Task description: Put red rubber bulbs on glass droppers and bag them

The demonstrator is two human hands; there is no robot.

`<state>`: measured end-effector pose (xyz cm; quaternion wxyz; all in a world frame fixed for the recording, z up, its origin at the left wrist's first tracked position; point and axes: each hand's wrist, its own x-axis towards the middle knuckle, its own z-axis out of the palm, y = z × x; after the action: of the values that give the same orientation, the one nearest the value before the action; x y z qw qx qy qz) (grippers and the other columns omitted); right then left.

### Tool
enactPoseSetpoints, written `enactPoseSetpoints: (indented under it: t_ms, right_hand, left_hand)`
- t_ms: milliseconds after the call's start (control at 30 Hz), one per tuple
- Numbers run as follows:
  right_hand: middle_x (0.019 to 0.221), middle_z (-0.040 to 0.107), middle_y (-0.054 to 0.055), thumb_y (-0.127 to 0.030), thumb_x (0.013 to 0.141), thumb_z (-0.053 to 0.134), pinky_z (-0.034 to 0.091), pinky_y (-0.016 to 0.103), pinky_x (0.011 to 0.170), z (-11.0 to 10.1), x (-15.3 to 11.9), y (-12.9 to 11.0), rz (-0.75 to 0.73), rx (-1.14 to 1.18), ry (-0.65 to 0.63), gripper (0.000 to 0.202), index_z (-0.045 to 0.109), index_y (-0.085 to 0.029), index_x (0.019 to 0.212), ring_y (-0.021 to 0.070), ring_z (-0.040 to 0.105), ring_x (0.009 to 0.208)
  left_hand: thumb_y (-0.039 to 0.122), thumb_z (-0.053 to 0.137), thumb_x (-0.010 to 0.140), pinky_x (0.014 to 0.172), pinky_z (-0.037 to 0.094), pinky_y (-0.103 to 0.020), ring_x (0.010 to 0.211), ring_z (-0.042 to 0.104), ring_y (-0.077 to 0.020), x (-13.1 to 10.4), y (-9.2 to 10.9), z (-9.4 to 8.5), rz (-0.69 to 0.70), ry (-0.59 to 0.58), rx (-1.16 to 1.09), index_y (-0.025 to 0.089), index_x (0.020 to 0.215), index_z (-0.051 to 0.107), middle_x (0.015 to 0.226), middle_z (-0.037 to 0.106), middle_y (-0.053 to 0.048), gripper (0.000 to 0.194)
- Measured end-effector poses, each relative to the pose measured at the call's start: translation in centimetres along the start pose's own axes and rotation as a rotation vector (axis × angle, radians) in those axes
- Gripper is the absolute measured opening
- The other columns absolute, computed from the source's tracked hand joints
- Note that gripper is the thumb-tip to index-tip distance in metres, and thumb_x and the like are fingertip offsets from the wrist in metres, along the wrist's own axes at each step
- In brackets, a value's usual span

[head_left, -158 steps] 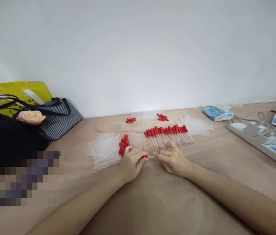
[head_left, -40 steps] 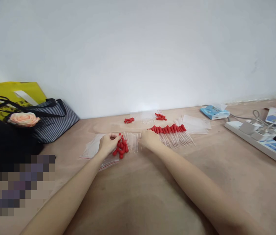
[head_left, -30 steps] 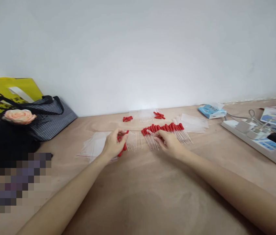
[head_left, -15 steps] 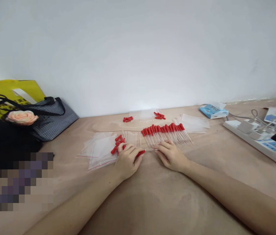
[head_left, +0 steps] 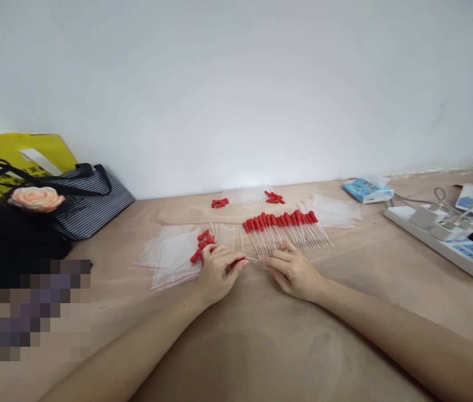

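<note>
My left hand (head_left: 219,274) pinches a red rubber bulb (head_left: 239,261), mostly covered by the fingers. From the bulb a thin clear tube (head_left: 252,259) runs to the fingertips of my right hand (head_left: 294,272), which grip its other end. Just beyond my right hand lies a row of clear droppers with red bulbs (head_left: 280,221), side by side. Loose red bulbs (head_left: 206,239) lie beyond my left hand, beside several loose clear tubes (head_left: 225,235).
Clear zip bags (head_left: 175,257) lie left of my left hand, others (head_left: 332,211) at the back right. Small red bulb piles (head_left: 220,202) (head_left: 275,197) lie near the wall. A tissue pack (head_left: 368,190) and a power strip (head_left: 441,237) are right; bags (head_left: 94,204) stand left.
My right hand has moved slightly left, closer to my left hand, and less of the tube shows between them. The red bulb is more covered by my left fingers.
</note>
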<state>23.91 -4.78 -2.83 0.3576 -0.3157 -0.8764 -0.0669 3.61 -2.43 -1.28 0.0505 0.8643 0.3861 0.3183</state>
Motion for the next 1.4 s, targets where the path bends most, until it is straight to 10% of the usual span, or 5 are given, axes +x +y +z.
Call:
enactPoseSetpoints:
  t_ms: [1400]
  right_hand:
    - [0.072, 0.061, 0.003, -0.021, 0.087, 0.034, 0.024, 0.027, 0.064, 0.7, 0.9, -0.7, 0.101, 0.078, -0.178, 0.024, 0.057, -0.015, 0.084, 0.012, 0.049, 0.063]
  left_hand:
    - [0.028, 0.043, 0.084, 0.093, 0.018, -0.041, 0.073, 0.054, -0.0131, -0.2, 0.1, -0.3, 0.226, -0.159, 0.021, 0.019, 0.078, 0.056, 0.072, 0.063, 0.002, 0.017]
